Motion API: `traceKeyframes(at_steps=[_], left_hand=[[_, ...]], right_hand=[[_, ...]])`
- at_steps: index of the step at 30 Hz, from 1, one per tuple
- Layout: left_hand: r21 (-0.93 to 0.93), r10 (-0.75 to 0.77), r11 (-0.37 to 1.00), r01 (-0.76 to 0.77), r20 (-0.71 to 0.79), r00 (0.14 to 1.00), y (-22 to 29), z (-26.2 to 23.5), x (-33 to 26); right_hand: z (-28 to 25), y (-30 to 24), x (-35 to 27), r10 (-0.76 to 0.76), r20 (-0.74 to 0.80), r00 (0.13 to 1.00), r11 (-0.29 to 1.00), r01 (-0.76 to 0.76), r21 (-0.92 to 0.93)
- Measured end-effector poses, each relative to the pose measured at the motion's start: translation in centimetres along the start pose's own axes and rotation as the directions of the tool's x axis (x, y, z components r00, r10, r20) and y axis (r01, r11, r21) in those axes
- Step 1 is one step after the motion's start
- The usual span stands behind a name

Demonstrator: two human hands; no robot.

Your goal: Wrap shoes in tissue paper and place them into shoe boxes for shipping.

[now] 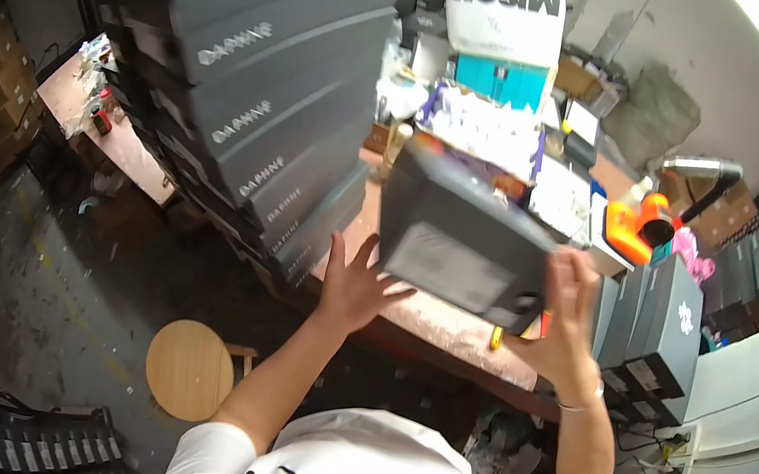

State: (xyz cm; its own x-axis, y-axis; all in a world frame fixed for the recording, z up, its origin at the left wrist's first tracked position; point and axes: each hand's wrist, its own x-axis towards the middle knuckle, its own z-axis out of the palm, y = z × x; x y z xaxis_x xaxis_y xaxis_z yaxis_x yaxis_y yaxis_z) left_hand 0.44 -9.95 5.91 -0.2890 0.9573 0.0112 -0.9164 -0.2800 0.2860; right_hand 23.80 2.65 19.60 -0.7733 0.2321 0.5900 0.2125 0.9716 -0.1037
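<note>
A dark grey box (477,232) hangs tilted at the centre of the frame, between a worker's two bare hands and just beyond them, over a worn pinkish desk (472,343). Its long axis runs from left to right, sloping down toward the right; a single pale label (451,265) faces the wearer. The right hand (572,317) is the nearer, laid against the box's right end with fingers upright and thumb out below the lower corner; blur hides whether it has a firm grip. The left hand (353,288), fingers spread wide, is just beside the lower left corner with no hold to be seen; whether a fingertip touches cannot be told. Nor can it be told whether the box's lower edge meets the desk.

Around the pair of hands: one tall stack of dark boxes (300,81) at upper left, at least seven lettered fronts showing; one carton of white crumpled paper (485,126) at upper centre, with one turquoise panel (500,82) behind it; one orange device (625,236) at right, above at least two dark boxes with pale labels (662,333); one small yellow object (496,338) near the desk's edge; and one round wooden stool (188,371) at lower left.
</note>
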Motion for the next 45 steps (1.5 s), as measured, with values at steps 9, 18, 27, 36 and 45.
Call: traceKeyframes(at_steps=[9,18,27,36,45], left_hand=[[-0.167,-0.241,0.964,0.207,-0.220,0.945,-6.5,-8.9,3.6],[0.542,-0.266,0.605,0.583,-0.553,0.790,-3.8,-18.6,8.2],[0.533,-0.197,0.578,0.618,-0.643,0.740,-6.0,-16.8,11.7],[0.352,-0.470,0.654,0.669,-0.503,0.725,-1.8,-14.8,13.7],[0.809,-0.098,-0.572,0.133,-0.229,0.968,5.9,-6.6,14.3]], right_hand=[[9.1,5.7,-6.9,0.089,0.373,0.924,0.924,-0.216,0.315],[18.6,7.7,-12.9,0.400,0.518,0.756,0.743,-0.598,0.300],[20.8,11.6,-10.5,0.754,0.647,0.113,-0.281,-0.835,0.473],[19.1,11.4,-7.9,0.651,0.750,0.118,-0.547,-0.613,0.571],[22.2,4.0,-4.0,0.159,0.617,0.771,0.494,-0.603,0.626]])
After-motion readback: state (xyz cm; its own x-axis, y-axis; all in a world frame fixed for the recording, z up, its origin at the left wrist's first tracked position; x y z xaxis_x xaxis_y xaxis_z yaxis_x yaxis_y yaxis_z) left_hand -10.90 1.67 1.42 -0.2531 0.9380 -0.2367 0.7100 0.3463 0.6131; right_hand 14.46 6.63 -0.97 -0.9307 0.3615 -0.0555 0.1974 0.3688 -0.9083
